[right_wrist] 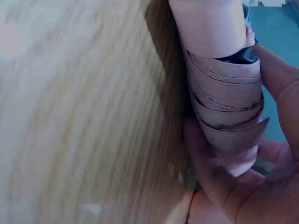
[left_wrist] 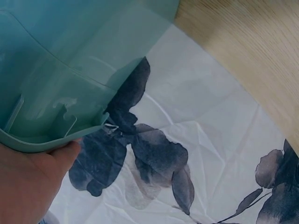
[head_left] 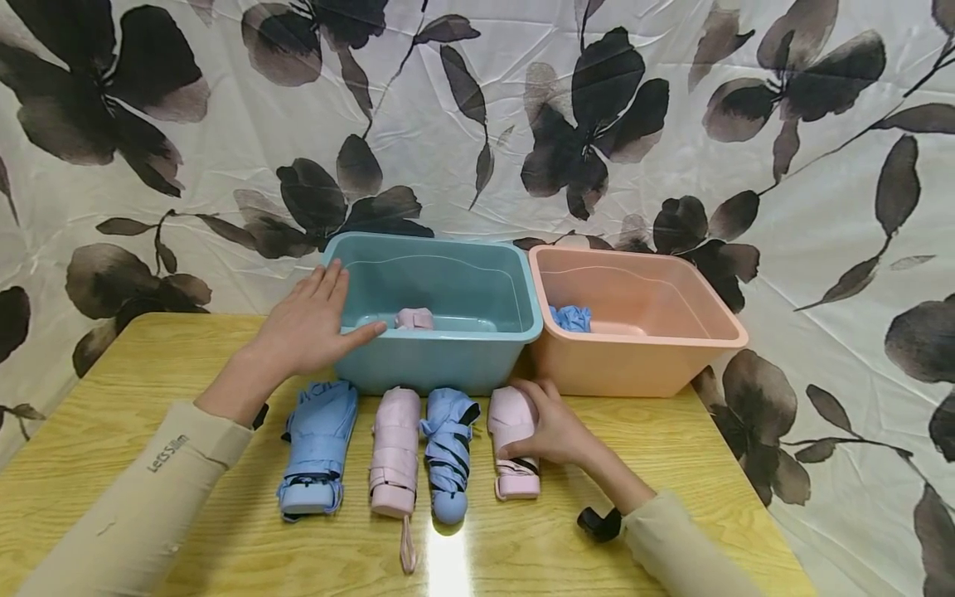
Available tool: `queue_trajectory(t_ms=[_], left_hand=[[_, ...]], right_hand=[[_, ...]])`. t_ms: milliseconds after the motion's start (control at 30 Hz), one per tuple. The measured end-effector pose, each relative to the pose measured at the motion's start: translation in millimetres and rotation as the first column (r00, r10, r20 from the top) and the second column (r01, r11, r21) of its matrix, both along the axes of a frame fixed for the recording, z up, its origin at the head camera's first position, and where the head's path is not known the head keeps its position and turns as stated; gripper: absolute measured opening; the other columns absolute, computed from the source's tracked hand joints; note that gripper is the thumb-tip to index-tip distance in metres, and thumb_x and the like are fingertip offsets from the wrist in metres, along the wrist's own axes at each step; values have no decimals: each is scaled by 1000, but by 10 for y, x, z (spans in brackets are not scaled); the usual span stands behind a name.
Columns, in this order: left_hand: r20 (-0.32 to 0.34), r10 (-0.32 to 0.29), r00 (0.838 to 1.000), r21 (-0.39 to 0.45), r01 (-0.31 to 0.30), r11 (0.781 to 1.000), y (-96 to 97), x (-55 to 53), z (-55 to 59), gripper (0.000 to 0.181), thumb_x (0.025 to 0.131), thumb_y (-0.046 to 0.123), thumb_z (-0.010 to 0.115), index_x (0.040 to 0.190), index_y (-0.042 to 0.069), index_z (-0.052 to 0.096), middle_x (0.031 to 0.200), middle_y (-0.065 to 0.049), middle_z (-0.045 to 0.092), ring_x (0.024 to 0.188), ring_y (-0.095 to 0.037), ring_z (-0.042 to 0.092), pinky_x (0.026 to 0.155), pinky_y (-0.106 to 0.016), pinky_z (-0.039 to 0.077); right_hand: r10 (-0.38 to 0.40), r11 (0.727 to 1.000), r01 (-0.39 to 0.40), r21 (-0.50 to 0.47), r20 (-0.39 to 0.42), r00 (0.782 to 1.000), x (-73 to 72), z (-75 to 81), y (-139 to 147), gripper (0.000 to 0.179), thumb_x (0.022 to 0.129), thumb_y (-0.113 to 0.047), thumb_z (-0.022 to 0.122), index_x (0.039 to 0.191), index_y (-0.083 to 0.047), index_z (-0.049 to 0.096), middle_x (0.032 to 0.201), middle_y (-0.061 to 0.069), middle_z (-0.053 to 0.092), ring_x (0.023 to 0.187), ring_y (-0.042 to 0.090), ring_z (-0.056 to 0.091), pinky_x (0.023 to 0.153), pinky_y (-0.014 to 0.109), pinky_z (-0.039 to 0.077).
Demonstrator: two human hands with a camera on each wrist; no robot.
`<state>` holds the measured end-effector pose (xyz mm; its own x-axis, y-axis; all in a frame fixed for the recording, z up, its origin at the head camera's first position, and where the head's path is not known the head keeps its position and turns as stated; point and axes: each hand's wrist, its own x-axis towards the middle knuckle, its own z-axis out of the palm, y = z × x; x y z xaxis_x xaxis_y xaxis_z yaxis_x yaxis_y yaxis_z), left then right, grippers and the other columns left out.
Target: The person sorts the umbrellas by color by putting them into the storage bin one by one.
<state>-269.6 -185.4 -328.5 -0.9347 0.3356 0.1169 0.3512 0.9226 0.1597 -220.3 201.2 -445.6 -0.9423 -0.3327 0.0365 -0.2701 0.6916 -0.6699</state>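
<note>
My right hand (head_left: 552,427) grips the rightmost folded umbrella (head_left: 513,414), a pink one, with the thumb on one side and fingers on the other. The right wrist view shows its pale end cap (right_wrist: 212,30) and wrapped fabric. With straight fingers, my left hand (head_left: 309,319) rests on the left rim of the teal bin (head_left: 440,361). Left of the gripped umbrella lie a slim blue umbrella (head_left: 448,456), a pink umbrella (head_left: 395,456) with a wrist loop, and a wider blue umbrella (head_left: 319,439).
Beside the teal bin stands a peach bin (head_left: 619,369) with a blue bundle (head_left: 571,318) in it. A pink bundle (head_left: 414,319) lies inside the teal bin. Both bins sit at the back of the wooden table (head_left: 522,555), against a floral cloth (head_left: 477,108).
</note>
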Motion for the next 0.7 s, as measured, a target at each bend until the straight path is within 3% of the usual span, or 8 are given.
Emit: queue_trajectory(t_ms=[267,467,700], left_hand=[[2,-4,1000,-5,4,1000,10,0,1,109,101,70,45,159,-16,13,168,-35,6,155,-53,8,126,-62,12],[3,0,1000,-1,0,1000,12,1,3,107,101,68,47,159,-16,13,168,-34,6,155,-53,7,126,-62,12],[0,0,1000,2,0,1000,3,4,8,106,102,68,47,159,-15,13,168,-34,6,156,-52,7,126,-62,12]], right_hand=[[24,990,-20,-139,26,999,95,-12,-14,100,63,-23,102,150,-9,53,141,15,43,119,31,52,101,46,46],[30,979,-23,-204,28,999,182,10,14,91,70,-16,97,150,-11,54,146,15,42,125,33,50,104,49,44],[13,961,-17,-275,-15,1000,293,121,40,86,74,-3,92,150,-13,54,149,13,39,112,29,56,93,38,51]])
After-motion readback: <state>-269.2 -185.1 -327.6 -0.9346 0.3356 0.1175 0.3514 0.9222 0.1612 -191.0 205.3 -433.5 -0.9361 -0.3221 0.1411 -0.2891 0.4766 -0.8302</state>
